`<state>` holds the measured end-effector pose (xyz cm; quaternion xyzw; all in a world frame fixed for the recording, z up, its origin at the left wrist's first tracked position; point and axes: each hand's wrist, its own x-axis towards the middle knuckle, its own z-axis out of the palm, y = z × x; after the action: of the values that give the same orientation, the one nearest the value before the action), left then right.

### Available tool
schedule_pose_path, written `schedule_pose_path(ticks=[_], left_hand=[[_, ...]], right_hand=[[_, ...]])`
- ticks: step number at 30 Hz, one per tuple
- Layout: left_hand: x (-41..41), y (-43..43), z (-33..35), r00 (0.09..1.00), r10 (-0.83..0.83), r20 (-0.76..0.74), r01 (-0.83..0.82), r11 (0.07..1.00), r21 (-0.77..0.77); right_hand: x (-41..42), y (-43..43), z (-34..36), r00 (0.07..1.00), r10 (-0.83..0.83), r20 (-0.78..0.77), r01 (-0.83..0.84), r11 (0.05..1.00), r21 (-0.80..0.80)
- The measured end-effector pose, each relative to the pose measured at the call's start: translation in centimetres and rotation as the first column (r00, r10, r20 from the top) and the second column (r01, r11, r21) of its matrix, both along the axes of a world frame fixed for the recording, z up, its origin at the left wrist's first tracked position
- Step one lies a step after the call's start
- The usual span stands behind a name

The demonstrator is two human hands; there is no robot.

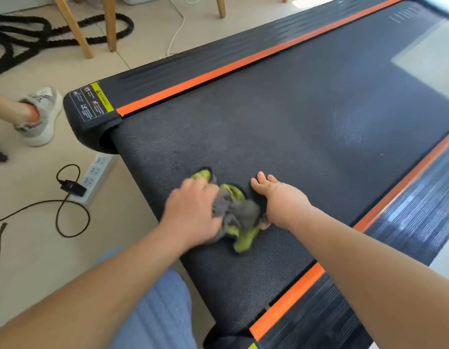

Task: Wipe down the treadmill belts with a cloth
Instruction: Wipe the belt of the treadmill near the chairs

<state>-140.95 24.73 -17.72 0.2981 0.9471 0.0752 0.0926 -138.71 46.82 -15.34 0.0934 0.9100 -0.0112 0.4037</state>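
From the head camera we look down on the rear end of a treadmill. Its dark, textured treadmill belt (281,117) runs from lower left to upper right between two orange strips (218,71) and ribbed black side rails (407,222).

A crumpled green-and-grey cloth (239,217) lies on the belt near its rear edge, between our two hands. Our left hand (193,210) sits on the cloth's left part, palm down. Its fingers (208,190) are bent over the bunched fabric and grip it; this hand is a little blurred. Our right hand (281,200) rests flat on the belt just beside the cloth. Its fingers (262,181) are straight, close together and hold nothing, and the thumb side touches the cloth's right edge.

A black-and-yellow warning label (92,103) sits on the rear corner of the far rail.

On the tiled floor (29,248) to the left lies a white power strip (97,177) with a black adapter (73,188) plugged in, and a black cable (67,217) loops beside it. Further back we see:

- a thick black rope (42,28)
- wooden legs (77,26)
- a thin white cable (178,26)

Another person's foot in a grey-white sneaker (41,117) stands near the treadmill's corner. Our knee in blue jeans (163,311) shows at the bottom.
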Motion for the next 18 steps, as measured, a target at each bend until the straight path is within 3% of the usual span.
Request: schedule_pose_path(ticks=[2,4,7,10,12,14,16,18], left_hand=[[0.2,0.2,-0.4,0.979,0.204,0.021,-0.205,0.976,0.079],[4.2,1.6,-0.4,0.982,0.183,0.042,-0.187,0.969,0.159],[11.7,2.6,-0.1,0.969,-0.208,0.130,0.173,0.955,0.241],[11.4,1.5,0.3,0.884,-0.464,0.048,0.447,0.871,0.203],[7.2,1.0,0.3,0.919,-0.390,-0.054,0.393,0.916,0.078],[2.1,0.3,0.6,0.994,-0.113,0.001,0.113,0.993,0.027],[-0.1,-0.2,0.7,0.984,0.172,0.054,-0.175,0.983,0.062],[1.7,0.5,0.4,0.975,0.221,0.028,-0.222,0.974,0.048]], right_hand=[[-0.1,0.0,0.0,1.000,-0.011,-0.002,0.010,1.000,-0.018],[-0.1,0.1,-0.2,1.000,-0.012,0.000,0.012,1.000,-0.013],[0.3,0.1,0.0,0.999,-0.002,-0.034,0.002,1.000,-0.015],[0.7,-0.1,0.7,0.999,0.002,-0.035,-0.003,1.000,-0.030],[0.6,-0.3,0.7,0.999,0.003,-0.049,-0.004,1.000,-0.023],[0.3,-0.4,0.7,0.999,0.000,-0.034,0.000,1.000,-0.018],[0.2,-0.2,0.4,1.000,-0.003,-0.018,0.002,1.000,-0.030],[0.3,-0.1,0.2,0.999,-0.001,-0.038,-0.001,0.999,-0.034]])
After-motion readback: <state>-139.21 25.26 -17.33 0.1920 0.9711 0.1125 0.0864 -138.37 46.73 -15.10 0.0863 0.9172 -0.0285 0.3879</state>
